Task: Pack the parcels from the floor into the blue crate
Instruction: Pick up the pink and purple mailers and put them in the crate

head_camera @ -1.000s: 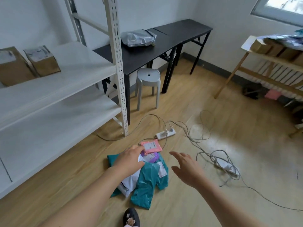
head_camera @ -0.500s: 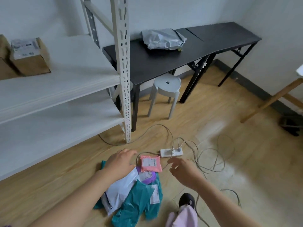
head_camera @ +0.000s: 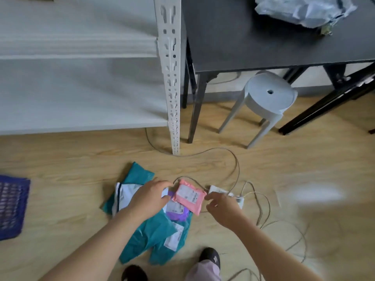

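On the right corner of a pink parcel (head_camera: 189, 196), fingers (head_camera: 209, 197) of the right hand (head_camera: 222, 208), pinched together on it. At the parcel's opposite edge, fingers (head_camera: 164, 184) of the left hand (head_camera: 150, 197), curled over the corner of a purple parcel (head_camera: 176, 212); impossible to tell whether gripping either one. Pink parcel on top of the pile, label upward, flat or barely lifted.

Beneath and beside: purple parcel partly under the pink one, a white parcel (head_camera: 124, 196) under the left wrist, teal parcels (head_camera: 151, 237) at the bottom, spread toward the person's feet. Whole pile on the wooden floor (head_camera: 60, 179), out from the foot of a white shelving post (head_camera: 172, 98), just beside a white power strip (head_camera: 223, 193) and loose cables (head_camera: 236, 167).

At the far left of the floor, the blue crate (head_camera: 12, 207), well apart from the pile and cut off by the frame edge. Only a mesh wall in view; contents impossible to tell.

Task judged barely begun: every visible parcel on the floor, none seen in the crate. Left to do, by this view: lifting the pink parcel, carrying it left to the crate, then the purple, white and teal ones.

Further off, a black table (head_camera: 263, 47) with a crumpled grey bag (head_camera: 304, 11) near its back right corner, and a pale stool (head_camera: 267, 96) at its front edge.
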